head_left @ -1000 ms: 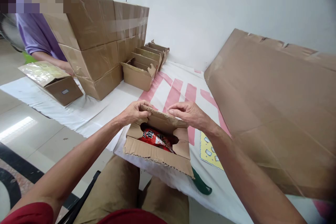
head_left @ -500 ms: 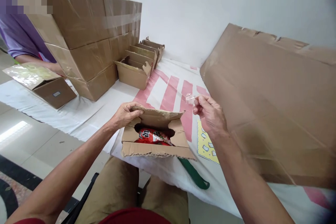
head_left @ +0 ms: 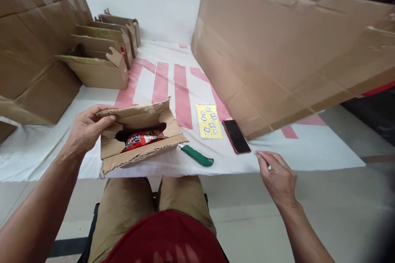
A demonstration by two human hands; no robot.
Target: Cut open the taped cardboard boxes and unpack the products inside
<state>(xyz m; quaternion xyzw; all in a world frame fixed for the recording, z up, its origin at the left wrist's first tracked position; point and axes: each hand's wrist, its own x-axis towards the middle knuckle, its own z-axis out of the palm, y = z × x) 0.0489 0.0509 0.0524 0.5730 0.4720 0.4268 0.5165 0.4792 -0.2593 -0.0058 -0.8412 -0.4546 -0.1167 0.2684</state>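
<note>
My left hand (head_left: 89, 128) grips the raised back flap of an open cardboard box (head_left: 145, 154), its thumb over the flap's edge. Inside the box lies a red printed packet (head_left: 140, 139), partly hidden by the flaps and walls. Off the table's front edge, to the right, my right hand (head_left: 279, 178) is closed in a pinch. A faint clear scrap (head_left: 256, 154), like tape or thin plastic, shows at its fingertips. Beside the box is a green-handled knife (head_left: 197, 156), its blade end next to the cardboard.
A phone (head_left: 236, 137) and a yellow patterned card (head_left: 209, 121) lie on the white and pink cloth (head_left: 160, 86). Several open boxes (head_left: 98, 72) stand in a row at the back left, beside stacked cartons (head_left: 40, 37). A large cardboard sheet (head_left: 277, 49) leans at the right.
My view has turned right and down. My right hand has moved right and towards me, past the table edge, with the clear scrap. My left hand still holds the box, which now sits tilted.
</note>
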